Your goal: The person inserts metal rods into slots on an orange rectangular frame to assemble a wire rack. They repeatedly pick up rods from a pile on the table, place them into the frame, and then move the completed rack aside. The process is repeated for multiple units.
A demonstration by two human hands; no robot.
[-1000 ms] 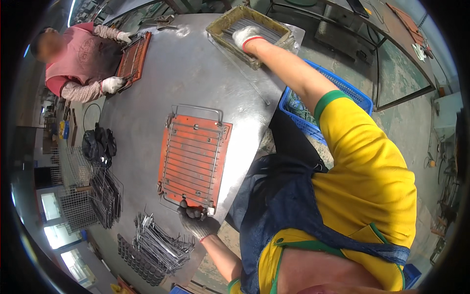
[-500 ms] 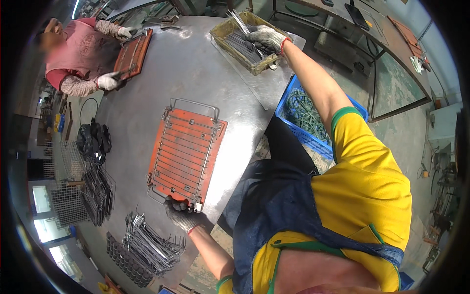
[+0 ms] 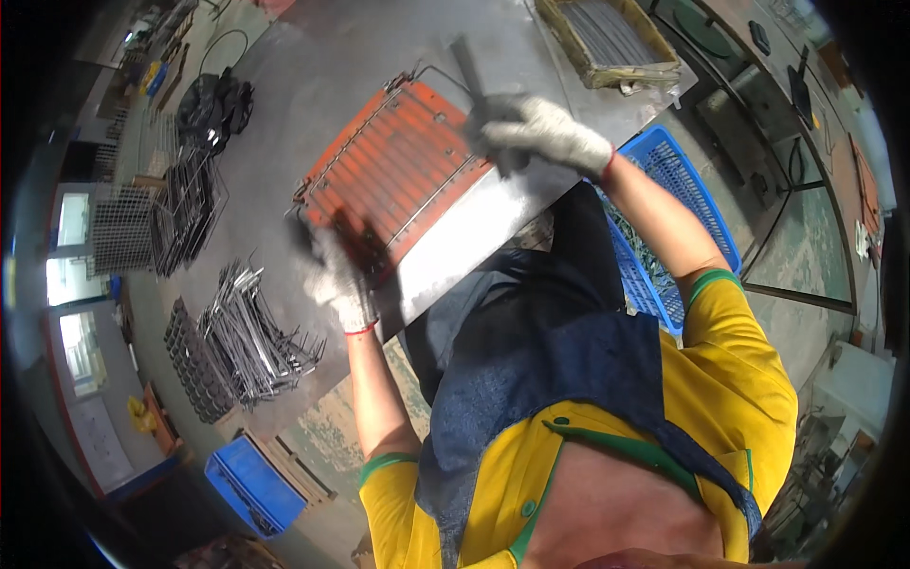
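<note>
An orange slatted board [image 3: 417,123] with a grey wire frame lying on it rests at an angle on the metal table [image 3: 332,57]. My right hand [image 3: 545,133], in a pale glove with dark-coated fingers, is closed around a bundle of thin metal rods [image 3: 466,71], smeared by motion, over the board's right end. My left hand [image 3: 334,280], gloved alike, is at the board's near left corner. Its fingers are blurred, so whether they grip the board does not show. Further right, a yellowish tray [image 3: 616,43] holds more rods.
Bent wire pieces [image 3: 251,332] lie heaped at the table's left edge beside dark round parts [image 3: 194,365]. Wire racks [image 3: 185,213] and a black bag [image 3: 216,109] are farther back. A blue basket [image 3: 697,190] stands by the right edge, a blue crate [image 3: 256,484] lower left.
My right hand has left the tray and come over the board with a bundle of rods. The board has turned clockwise. My view has shifted, and the co-worker is out of it.
</note>
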